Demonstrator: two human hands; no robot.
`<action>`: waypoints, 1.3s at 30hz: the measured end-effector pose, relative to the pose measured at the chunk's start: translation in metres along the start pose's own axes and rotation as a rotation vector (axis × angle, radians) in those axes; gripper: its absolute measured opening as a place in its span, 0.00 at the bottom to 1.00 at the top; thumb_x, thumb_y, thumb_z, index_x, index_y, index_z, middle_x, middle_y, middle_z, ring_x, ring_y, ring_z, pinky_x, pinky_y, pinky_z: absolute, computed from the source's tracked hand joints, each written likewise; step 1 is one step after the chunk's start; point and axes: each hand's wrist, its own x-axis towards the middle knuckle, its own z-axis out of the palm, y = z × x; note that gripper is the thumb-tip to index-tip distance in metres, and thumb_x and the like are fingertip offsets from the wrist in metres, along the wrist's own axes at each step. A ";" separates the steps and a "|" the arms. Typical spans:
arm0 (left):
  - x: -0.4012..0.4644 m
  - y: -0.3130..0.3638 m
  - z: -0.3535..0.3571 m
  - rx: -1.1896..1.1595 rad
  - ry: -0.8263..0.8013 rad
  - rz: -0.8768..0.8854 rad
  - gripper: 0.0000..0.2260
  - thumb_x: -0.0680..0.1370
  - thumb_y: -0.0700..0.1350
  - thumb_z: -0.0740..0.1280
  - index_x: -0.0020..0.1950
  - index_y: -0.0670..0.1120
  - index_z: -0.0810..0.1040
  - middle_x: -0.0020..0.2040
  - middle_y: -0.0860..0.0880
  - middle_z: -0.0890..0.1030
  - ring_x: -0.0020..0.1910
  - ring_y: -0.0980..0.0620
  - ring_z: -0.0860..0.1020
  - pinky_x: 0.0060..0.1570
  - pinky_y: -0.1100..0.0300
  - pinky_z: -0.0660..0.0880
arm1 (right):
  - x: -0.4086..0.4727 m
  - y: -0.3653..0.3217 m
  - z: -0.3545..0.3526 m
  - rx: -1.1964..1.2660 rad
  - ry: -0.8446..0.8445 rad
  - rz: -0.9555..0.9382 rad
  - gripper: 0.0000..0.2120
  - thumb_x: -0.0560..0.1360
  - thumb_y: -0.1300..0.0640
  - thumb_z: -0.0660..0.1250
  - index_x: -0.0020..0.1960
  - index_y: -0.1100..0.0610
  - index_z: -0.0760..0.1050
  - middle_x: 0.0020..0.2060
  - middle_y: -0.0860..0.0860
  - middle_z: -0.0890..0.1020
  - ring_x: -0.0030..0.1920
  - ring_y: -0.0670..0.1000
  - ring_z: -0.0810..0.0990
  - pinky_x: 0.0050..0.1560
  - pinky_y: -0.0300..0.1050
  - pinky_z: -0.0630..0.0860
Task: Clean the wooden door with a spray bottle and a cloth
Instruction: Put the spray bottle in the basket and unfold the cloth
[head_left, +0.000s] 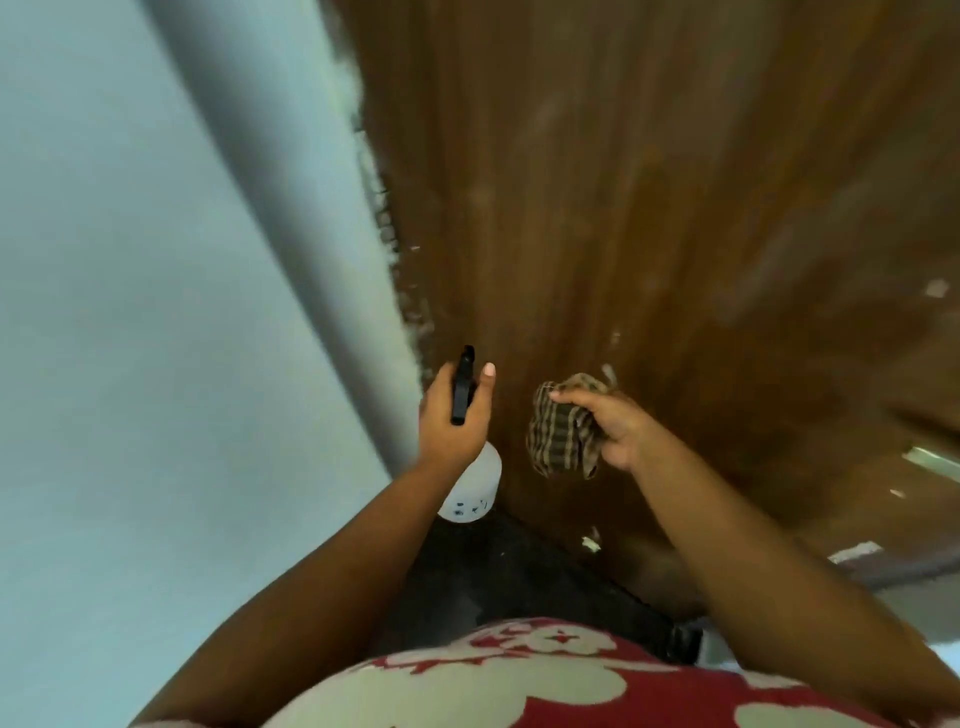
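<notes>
While left hand (454, 415) grips spray bottle (470, 467), nozzle seemingly toward door (649, 208); right hand (613, 423) clutches cloth (563, 426).

No text, brand or number can be read anywhere in the view. The only print is a few small dark marks on the white body of the spray bottle (470, 491), low on its near side, too small and blurred to make out. They may be letters or little pictures; which cannot be told.
</notes>
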 end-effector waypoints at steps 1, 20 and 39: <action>-0.001 -0.007 -0.014 0.033 0.059 -0.012 0.11 0.82 0.56 0.67 0.46 0.50 0.74 0.32 0.52 0.76 0.31 0.58 0.76 0.32 0.66 0.71 | 0.011 -0.001 0.015 -0.042 -0.034 0.027 0.25 0.65 0.60 0.78 0.60 0.58 0.77 0.50 0.61 0.85 0.47 0.60 0.85 0.46 0.60 0.81; -0.358 -0.030 -0.134 0.362 1.542 -0.717 0.25 0.75 0.65 0.68 0.54 0.44 0.71 0.51 0.44 0.77 0.54 0.40 0.74 0.54 0.45 0.72 | -0.137 0.206 0.304 -1.095 -1.292 0.094 0.08 0.71 0.65 0.73 0.48 0.60 0.77 0.37 0.60 0.83 0.33 0.55 0.85 0.29 0.46 0.79; -0.704 -0.083 -0.144 0.093 1.961 -1.201 0.41 0.68 0.56 0.81 0.73 0.45 0.64 0.65 0.47 0.67 0.59 0.50 0.70 0.55 0.57 0.67 | -0.385 0.500 0.293 -1.834 -1.503 0.183 0.16 0.73 0.54 0.72 0.57 0.60 0.79 0.52 0.60 0.82 0.51 0.60 0.82 0.57 0.60 0.79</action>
